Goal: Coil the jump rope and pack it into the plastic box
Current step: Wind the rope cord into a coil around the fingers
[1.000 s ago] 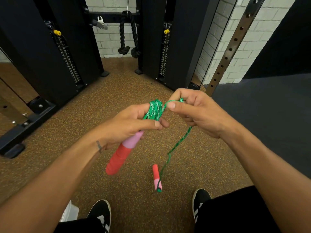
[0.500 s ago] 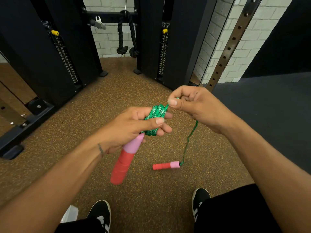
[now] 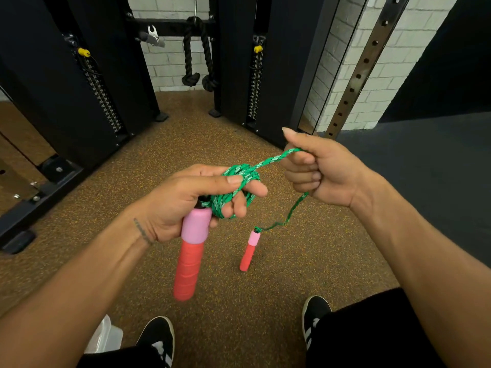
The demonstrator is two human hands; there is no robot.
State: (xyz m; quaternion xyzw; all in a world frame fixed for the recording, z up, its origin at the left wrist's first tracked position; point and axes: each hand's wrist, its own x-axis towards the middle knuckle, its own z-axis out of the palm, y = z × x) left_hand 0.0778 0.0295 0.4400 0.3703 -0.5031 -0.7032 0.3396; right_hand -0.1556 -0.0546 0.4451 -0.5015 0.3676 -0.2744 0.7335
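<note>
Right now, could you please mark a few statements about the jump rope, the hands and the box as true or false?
1. The left hand holds coils of the green rope and a handle. True.
2. The right hand is empty. False: it grips the rope.
3. The plastic box stands beside the left shoe. True.
4. The second handle is in the plastic box. False: it is at the rope's free end, over the floor.
</note>
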